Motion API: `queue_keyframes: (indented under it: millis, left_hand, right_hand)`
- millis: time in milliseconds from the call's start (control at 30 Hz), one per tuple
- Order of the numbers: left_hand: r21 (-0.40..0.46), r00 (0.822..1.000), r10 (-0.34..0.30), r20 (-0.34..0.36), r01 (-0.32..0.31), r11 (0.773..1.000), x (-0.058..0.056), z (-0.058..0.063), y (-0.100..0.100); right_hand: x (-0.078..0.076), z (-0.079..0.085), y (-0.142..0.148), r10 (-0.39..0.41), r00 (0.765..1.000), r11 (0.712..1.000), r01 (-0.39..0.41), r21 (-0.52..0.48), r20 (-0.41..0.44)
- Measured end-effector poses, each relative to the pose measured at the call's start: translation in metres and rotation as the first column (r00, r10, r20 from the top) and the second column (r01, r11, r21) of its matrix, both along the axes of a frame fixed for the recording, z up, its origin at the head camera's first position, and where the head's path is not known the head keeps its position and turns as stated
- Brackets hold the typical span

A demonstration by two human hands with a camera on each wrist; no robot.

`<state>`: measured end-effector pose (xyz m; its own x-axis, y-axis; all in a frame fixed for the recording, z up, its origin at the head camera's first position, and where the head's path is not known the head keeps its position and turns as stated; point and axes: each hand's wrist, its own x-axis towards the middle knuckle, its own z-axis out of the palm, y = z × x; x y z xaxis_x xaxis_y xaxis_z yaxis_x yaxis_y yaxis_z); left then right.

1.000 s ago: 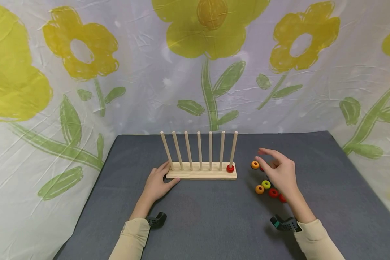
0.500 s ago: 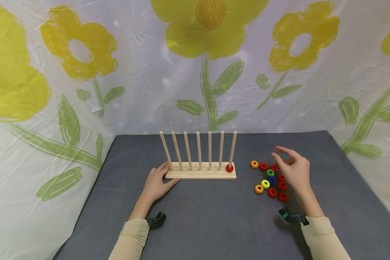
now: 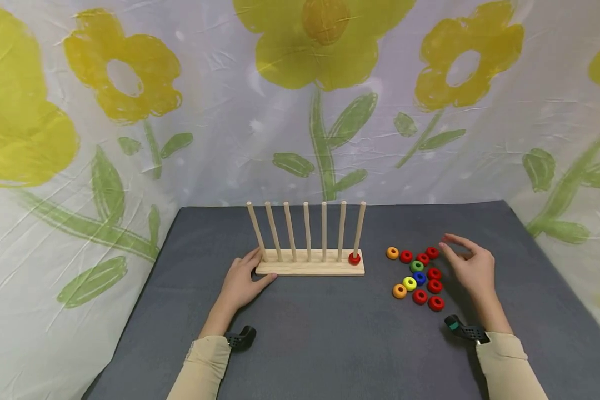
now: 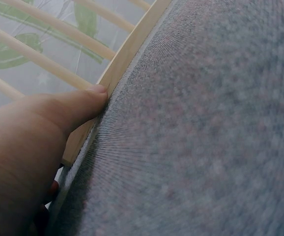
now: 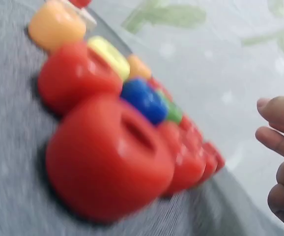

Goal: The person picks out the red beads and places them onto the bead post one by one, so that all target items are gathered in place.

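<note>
The rack (image 3: pixel 310 270) sits on the dark surface (image 3: pixel 320 344), its seven pegs (image 3: pixel 307 230) standing in a row from 9 to 3 o'clock. A red bead (image 3: pixel 354 261) sits at the foot of the 3 o'clock peg; the other pegs are bare. The left hand (image 3: pixel 242 284) holds the rack's 9 o'clock end, its grip curled round it, thumb on the 6 o'clock edge and fingers at the 10 o'clock corner. Beyond the rack, toward 3 o'clock, lie twelve loose beads (image 3: pixel 419 280). The blue bead (image 3: pixel 419 279) is near their middle, with the green bead (image 3: pixel 416 267) just beside it toward 12 o'clock and the yellow bead (image 3: pixel 409 285) toward 8. One orange bead (image 3: pixel 399 293) lies past the yellow at 8 o'clock, another out at 10; seven red ones curve round the blue from 11 to 6. The right hand (image 3: pixel 472 269) is at 3 o'clock from the loose beads, near but apart from them, its grip holding nothing, thumb and forefinger slightly parted.
</note>
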<state>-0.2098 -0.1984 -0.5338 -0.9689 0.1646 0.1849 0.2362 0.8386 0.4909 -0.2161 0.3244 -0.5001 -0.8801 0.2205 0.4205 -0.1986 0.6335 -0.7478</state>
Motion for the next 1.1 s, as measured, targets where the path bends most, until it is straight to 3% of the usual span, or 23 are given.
queue_keyframes:
  millis: [300, 733, 1100]
  left_hand:
    - [0.012, 1.0, 0.011, 0.001, -0.011, 1.0, 0.002, 0.0, -0.004]
    - [0.004, 1.0, 0.009, 0.018, -0.009, 1.0, 0.001, 0.003, -0.003]
    - [0.006, 1.0, 0.012, 0.022, -0.012, 1.0, 0.001, 0.002, -0.003]
  right_hand:
    - [-0.005, -0.023, 0.012, 0.002, 0.996, 1.0, -0.005, 0.03, 0.093]
    - [-0.002, -0.028, 0.013, 0.026, 0.983, 0.996, -0.042, 0.082, 0.18]
    - [-0.004, -0.029, 0.01, 0.016, 0.984, 0.982, -0.05, 0.185, 0.179]
